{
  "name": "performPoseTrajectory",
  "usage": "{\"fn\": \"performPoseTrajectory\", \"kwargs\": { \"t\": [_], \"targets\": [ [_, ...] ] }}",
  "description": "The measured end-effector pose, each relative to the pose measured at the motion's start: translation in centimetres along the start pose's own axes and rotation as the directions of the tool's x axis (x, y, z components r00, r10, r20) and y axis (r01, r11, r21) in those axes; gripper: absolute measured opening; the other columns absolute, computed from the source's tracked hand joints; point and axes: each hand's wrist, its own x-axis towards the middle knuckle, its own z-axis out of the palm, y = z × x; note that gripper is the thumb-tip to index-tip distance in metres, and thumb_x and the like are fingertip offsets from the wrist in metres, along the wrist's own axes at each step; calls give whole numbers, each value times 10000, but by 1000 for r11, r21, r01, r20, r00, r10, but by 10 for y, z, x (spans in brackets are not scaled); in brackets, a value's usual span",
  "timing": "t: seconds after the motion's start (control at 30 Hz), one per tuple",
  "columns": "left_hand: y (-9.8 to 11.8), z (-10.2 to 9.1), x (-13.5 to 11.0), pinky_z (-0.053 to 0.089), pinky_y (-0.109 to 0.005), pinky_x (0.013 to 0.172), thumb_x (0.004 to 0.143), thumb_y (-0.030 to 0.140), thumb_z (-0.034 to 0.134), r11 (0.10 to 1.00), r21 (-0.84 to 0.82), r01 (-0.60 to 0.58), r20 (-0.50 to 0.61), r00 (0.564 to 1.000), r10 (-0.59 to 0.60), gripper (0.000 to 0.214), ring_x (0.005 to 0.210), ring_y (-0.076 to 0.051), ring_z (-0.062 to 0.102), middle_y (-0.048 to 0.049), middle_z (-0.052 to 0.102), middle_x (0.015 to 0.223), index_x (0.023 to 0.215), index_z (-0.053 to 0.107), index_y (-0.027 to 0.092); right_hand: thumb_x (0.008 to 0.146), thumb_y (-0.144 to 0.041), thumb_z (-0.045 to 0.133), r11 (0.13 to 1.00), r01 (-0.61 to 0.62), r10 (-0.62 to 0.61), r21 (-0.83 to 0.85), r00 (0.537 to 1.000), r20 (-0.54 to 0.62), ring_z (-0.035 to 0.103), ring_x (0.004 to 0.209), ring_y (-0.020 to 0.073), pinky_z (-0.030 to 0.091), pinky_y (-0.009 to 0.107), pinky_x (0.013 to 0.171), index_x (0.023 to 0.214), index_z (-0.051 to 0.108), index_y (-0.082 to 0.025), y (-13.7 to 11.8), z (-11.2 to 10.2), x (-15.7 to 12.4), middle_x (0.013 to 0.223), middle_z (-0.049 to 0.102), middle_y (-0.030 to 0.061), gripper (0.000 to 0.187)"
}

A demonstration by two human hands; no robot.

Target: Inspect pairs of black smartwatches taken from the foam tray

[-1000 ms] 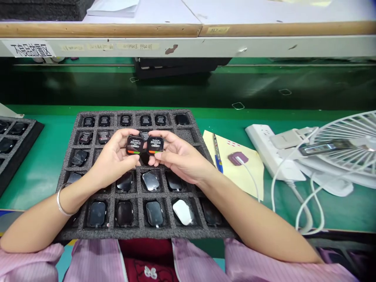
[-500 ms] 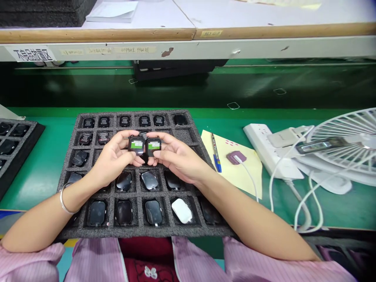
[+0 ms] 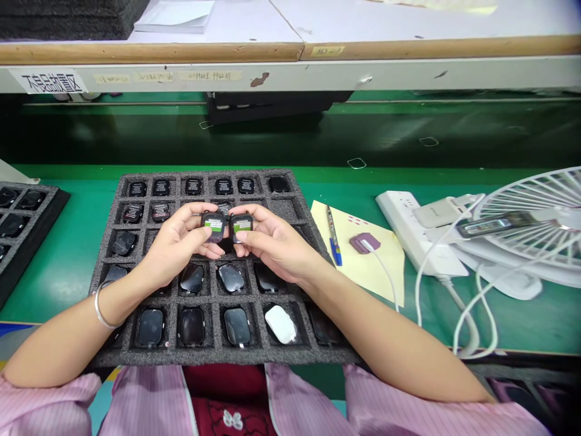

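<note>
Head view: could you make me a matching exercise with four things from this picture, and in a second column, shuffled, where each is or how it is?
Things:
1. Bracelet
2. Pen
3. Power strip
4. Watch in the right hand

Places and states:
A. Lying on the yellow sheet
B. Gripped by thumb and fingers, its screen showing a green band
C. White, at the near side of the fan
D. Around the wrist of the left hand

Pairs: 1-D, 2-A, 3-C, 4-B
</note>
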Motion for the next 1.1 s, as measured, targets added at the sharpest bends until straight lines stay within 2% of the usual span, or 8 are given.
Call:
{"fn": "performPoseTrajectory", "kwargs": {
  "t": [0.33,0.6,0.8,0.93,1.1],
  "targets": [
    [2,-2,5,647,-284,673,757,214,735,996,-83,18,-39,999,-21,449,651,-163,763,-16,756,912,1177,587,161,727,-159,786,999,-26,27,24,999,-31,652,668,130,502,274,640,1175,622,-224,0,0,2,919,747,-7,481],
    [9,-7,8,637,-308,665,815,280,782,992,-122,-20,-27,999,17,606,669,-185,770,-15,756,912,1365,548,182,797,-248,793,993,-83,87,88,995,-42,653,586,134,488,257,536,1157,629,-227,-12,1,14,921,755,10,396],
    [22,-12,18,656,-337,716,792,317,781,980,-146,-137,-27,991,134,536,703,-198,784,-58,802,995,1276,602,175,911,-424,738,989,67,-67,131,998,-8,662,596,164,516,283,556,1134,642,-234,-29,5,33,875,753,26,308],
    [24,-14,21,660,-335,730,768,323,773,974,-157,-165,-39,986,161,528,704,-197,785,-47,803,968,1250,618,176,878,-484,787,982,127,-128,140,992,1,654,584,159,520,288,561,1091,655,-242,-23,8,40,854,736,5,349],
    [22,-13,20,662,-315,729,731,256,759,978,-110,-176,-32,984,173,543,726,-185,786,-20,775,964,1255,640,178,862,-456,810,983,144,-145,112,989,1,652,579,157,516,283,556,1093,656,-238,-19,7,41,814,696,-15,353]
  ]
}}
